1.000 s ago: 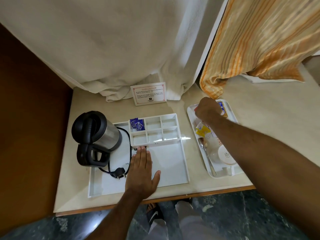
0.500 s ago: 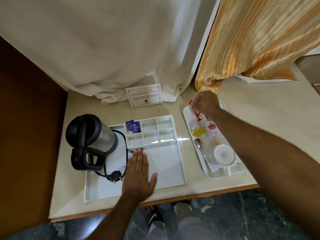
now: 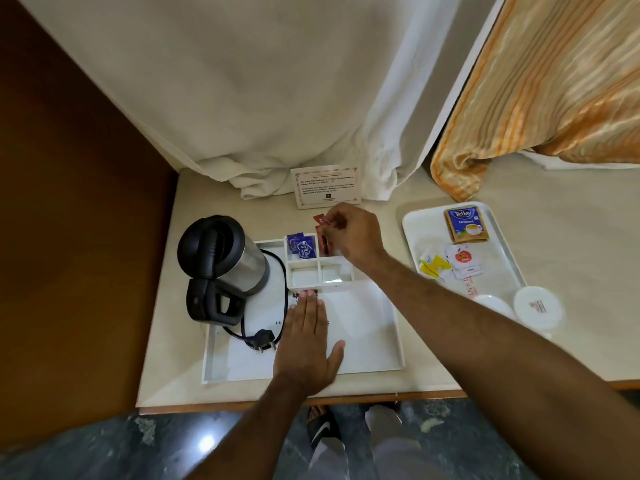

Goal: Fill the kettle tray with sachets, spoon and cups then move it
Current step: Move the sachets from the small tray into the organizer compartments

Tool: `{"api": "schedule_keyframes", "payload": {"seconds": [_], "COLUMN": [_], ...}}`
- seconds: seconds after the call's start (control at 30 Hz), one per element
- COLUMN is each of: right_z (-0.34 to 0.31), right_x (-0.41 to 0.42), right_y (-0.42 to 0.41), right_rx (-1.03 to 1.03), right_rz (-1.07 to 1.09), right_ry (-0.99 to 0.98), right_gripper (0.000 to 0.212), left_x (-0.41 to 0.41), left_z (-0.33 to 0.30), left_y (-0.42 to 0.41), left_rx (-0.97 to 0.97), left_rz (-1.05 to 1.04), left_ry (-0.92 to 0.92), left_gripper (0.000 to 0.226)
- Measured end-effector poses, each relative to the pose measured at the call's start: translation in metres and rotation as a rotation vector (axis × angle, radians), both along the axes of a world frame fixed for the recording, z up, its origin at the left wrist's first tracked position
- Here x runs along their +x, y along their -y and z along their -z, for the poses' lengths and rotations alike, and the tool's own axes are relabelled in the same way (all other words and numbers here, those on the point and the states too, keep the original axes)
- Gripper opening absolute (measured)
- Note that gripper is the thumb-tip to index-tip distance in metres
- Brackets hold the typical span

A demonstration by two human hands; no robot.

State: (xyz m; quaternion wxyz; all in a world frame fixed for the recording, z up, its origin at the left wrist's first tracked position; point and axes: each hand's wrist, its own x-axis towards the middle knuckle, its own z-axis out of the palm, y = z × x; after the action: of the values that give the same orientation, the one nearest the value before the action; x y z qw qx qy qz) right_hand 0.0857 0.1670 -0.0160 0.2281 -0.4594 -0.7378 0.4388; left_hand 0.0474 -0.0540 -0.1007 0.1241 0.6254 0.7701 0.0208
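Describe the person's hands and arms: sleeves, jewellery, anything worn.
Both forearms are bare as far as the view reaches; no sleeves show. The left hand and right hand wear no gloves, and no watch, ring or bracelet can be seen. Lower down, light trousers and a dark sandal with a white mark show.

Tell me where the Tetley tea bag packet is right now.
In the head view, the Tetley packet lies at the far end of the serving tray on the right, beyond the loose sachets.
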Motion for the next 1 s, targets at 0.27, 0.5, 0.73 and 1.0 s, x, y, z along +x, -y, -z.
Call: {"api": "schedule_keyframes", "payload": {"seconds": [0.27,0.5,0.73,1.0], "right_z": [0.009,-0.006,-0.009,0.014], "right_x": [0.012,0.056,0.162,0.167], "right_y": [-0.003,-0.030,-0.132,-0.144], "right_rx": [0.322,0.334,-0.014,-0.131], "right_rz": [0.010,-0.058,0.367,0.214], "right_ry": [0.280,0.224,0.821,0.815], "right_gripper": [0.025,0.027,0.039,0.053], "left_x": [0.000,-0.003,0.000,0.000], "left_z": [0.000,0.007,0.005,0.006], "left_y": [0.000,0.003,0.002,0.001], "left_rx": [-0.038,-0.016,-0.032,-0.060], "left_rz": [-0.027,-0.014,-0.027,-0.031], "left_ry": [0.001,-0.004,0.014,0.024], "left_gripper": [0.084,0.084,0.085,0.085]}}
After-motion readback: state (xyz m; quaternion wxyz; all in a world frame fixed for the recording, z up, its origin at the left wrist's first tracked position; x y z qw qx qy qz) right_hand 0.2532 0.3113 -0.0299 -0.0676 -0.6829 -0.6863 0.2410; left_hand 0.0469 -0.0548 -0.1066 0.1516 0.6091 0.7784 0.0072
